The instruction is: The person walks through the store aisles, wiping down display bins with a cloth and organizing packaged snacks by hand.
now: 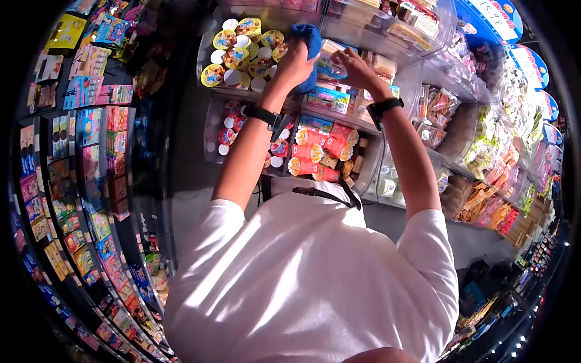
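Observation:
A blue cloth (310,40) is gripped in my left hand (293,65), bunched above and beside the fingers at the edge between two clear bins. My right hand (358,70) reaches into the bin to the right, its fingers bent onto a blue and pink snack packet (330,68). More packets (328,99) stand in that bin just below the hands. Left of my left hand, a clear bin holds several small round cups with yellow printed lids (236,58), some turned to show white bottoms. Both wrists wear black bands.
Below, clear bins hold red snack packs (307,152) and small red and blue cups (278,147). More bins with wrapped snacks (437,107) run along the right, under blue price signs (529,65). Shelves of colourful packets (91,160) line the left.

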The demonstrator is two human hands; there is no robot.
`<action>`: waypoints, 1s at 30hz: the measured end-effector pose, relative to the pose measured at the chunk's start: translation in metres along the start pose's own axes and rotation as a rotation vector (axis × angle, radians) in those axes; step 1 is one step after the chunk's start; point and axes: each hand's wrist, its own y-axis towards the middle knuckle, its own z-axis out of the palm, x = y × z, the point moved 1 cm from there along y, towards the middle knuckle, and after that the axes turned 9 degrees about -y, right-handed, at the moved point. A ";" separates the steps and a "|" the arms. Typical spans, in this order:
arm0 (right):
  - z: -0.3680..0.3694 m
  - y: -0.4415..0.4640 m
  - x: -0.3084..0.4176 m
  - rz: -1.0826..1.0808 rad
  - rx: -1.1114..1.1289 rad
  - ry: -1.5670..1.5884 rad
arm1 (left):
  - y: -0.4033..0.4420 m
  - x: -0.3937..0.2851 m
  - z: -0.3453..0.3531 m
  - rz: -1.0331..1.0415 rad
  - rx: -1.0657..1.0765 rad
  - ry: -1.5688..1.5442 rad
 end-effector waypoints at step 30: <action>-0.005 0.030 -0.023 0.425 0.206 -0.068 | -0.020 0.001 0.012 0.077 -0.156 -0.039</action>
